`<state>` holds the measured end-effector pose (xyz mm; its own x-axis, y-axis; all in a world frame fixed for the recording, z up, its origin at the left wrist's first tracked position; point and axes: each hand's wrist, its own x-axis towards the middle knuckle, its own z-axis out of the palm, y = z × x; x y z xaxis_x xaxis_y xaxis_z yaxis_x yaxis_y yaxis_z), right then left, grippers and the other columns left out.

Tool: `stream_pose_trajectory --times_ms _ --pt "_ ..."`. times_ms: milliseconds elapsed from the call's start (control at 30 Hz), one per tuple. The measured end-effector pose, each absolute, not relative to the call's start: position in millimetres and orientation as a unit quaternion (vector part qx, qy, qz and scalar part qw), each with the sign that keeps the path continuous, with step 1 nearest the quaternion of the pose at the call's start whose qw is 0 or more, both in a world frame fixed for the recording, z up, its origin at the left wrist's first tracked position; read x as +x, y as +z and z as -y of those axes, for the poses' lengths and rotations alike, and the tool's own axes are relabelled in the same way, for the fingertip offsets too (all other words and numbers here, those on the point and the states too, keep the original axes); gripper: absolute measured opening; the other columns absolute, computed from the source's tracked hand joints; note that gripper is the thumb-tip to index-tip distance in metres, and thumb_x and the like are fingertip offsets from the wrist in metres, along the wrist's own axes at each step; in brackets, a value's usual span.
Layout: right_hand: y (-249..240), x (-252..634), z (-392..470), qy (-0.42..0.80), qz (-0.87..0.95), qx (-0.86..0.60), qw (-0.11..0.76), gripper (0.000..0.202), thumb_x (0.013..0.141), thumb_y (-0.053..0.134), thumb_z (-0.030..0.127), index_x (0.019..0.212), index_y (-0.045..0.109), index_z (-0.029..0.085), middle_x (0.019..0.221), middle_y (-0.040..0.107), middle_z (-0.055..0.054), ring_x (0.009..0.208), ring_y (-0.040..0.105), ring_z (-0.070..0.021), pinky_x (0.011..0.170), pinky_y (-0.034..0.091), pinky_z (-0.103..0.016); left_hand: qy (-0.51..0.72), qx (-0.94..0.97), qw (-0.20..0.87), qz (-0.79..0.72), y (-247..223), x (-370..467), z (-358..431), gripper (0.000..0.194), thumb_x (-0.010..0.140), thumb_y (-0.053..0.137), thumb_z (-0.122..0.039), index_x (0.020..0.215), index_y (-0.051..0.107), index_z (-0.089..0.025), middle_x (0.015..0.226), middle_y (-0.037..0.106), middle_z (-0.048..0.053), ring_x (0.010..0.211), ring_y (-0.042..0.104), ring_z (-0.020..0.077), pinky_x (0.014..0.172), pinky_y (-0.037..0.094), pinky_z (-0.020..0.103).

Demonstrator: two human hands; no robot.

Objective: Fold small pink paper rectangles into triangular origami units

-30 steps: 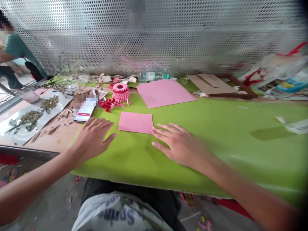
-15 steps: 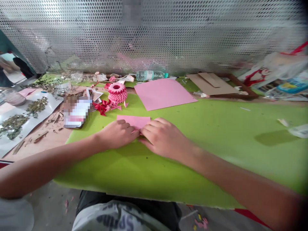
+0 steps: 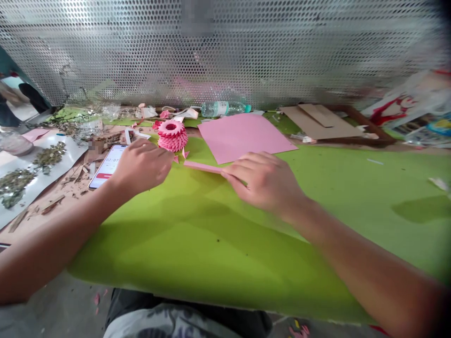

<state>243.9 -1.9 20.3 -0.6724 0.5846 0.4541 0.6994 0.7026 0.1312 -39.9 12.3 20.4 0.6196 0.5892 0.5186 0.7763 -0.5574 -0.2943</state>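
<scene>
A narrow folded strip of pink paper [image 3: 202, 167] is pinched at its right end by my right hand [image 3: 262, 180], a little above the green tabletop. My left hand [image 3: 144, 164] is off the strip, to its left, with curled fingers; whether anything is inside them is hidden. It covers part of a phone [image 3: 107, 166] and the red folded pieces. Just behind, a ring-shaped stack of pink folded paper [image 3: 172, 136] stands upright. A large pink sheet [image 3: 246, 137] lies flat behind my right hand.
A plastic bottle [image 3: 225, 109] lies along the perforated metal panel [image 3: 229, 56]. Brown cardboard [image 3: 320, 122] rests at the back right, beside a printed plastic bag [image 3: 405, 105]. Dried plant bits [image 3: 49, 157] lie on white plastic at the left.
My left hand has let go of the pink paper and moved left and up. My right hand has moved right with the paper, which now shows as a narrow strip. The view has shifted slightly.
</scene>
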Motion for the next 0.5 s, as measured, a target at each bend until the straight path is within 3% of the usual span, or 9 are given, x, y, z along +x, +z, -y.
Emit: stream_pose_trajectory --times_ms 167,333,500 --pt "18.0 236.4 4.6 -0.142 0.914 -0.339 0.174 0.029 0.098 0.050 0.022 0.093 0.078 0.019 0.085 0.077 -0.008 0.080 0.065 -0.0222 0.071 0.042 -0.035 -0.197 -0.892 0.199 0.355 13.6 -23.9 -6.0 0.030 0.097 0.051 -0.034 0.115 0.070 -0.018 0.113 0.075 0.008 0.101 0.069 0.0260 0.089 0.049 0.041" --pt "11.2 218.5 10.4 -0.149 0.923 -0.315 0.164 0.030 0.100 0.047 0.021 0.099 0.076 0.015 0.092 0.077 -0.009 0.086 0.066 -0.0234 0.076 0.044 -0.036 -0.134 -0.917 0.209 0.313 -0.3 1.3 -0.9 0.028 0.094 0.046 -0.012 0.088 0.072 -0.019 0.079 0.075 0.003 0.078 0.068 0.0192 0.081 0.047 0.035" --pt "12.3 226.6 3.0 -0.175 0.919 -0.316 0.160 0.033 0.101 0.042 0.020 0.098 0.075 0.015 0.091 0.078 -0.008 0.084 0.067 -0.0218 0.075 0.045 -0.035 -0.168 -0.910 0.226 0.305 1.9 -8.3 -4.5 0.027 0.093 0.047 -0.015 0.088 0.073 -0.020 0.082 0.076 0.002 0.078 0.069 0.0197 0.079 0.047 0.035"
